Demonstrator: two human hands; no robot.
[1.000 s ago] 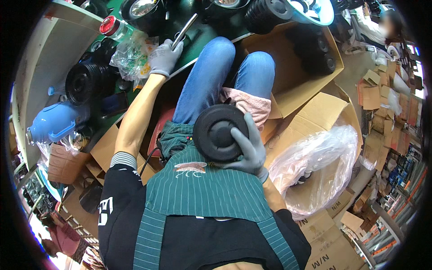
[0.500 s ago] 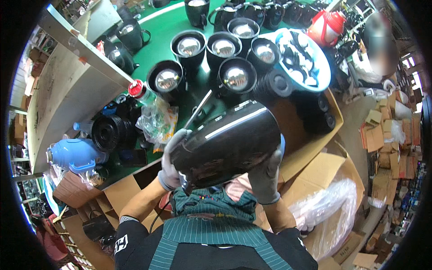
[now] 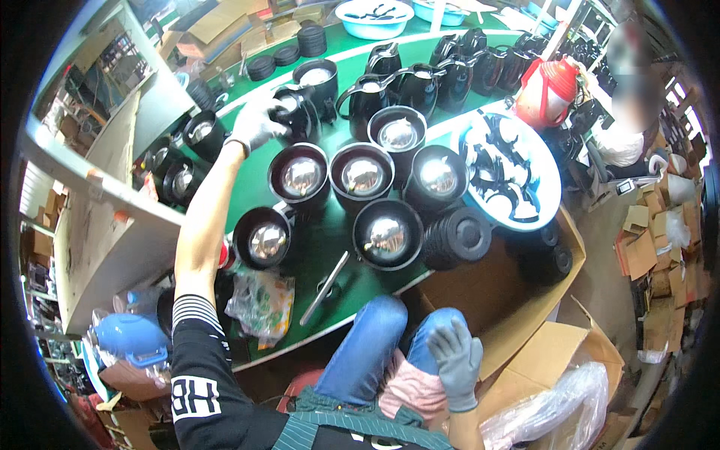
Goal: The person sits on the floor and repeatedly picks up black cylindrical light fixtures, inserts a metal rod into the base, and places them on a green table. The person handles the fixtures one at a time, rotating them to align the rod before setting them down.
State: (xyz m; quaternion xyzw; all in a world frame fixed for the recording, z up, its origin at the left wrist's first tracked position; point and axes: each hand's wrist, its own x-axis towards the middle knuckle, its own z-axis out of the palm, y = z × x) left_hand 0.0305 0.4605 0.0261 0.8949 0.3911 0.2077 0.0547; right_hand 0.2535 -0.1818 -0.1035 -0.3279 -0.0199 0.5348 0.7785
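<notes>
My left hand (image 3: 259,126), in a grey glove, reaches far across the green table (image 3: 319,296). Its fingers are closed on the side of a glossy black jug (image 3: 298,116) that stands upright there. My right hand (image 3: 456,356), also gloved, is raised over my right thigh, empty, with its fingers stretched out. Between the hands stand several black open-topped jug bodies (image 3: 361,176) with shiny silvery liners inside. A thin metal rod-like tool (image 3: 324,289) lies near the table's front edge, beside a crumpled clear plastic bag (image 3: 259,307).
A light blue basin (image 3: 553,180) of black and white parts stands at the right, beside stacked black discs (image 3: 459,234). Behind it is a red and white jug (image 3: 546,91). Below the table edge sits an open cardboard box (image 3: 544,345). A blue jug (image 3: 131,337) lies at left.
The large black jug that both hands held over my lap is gone from there. My left hand has moved far forward onto a jug; my right hand has let go and dropped toward my thigh.
</notes>
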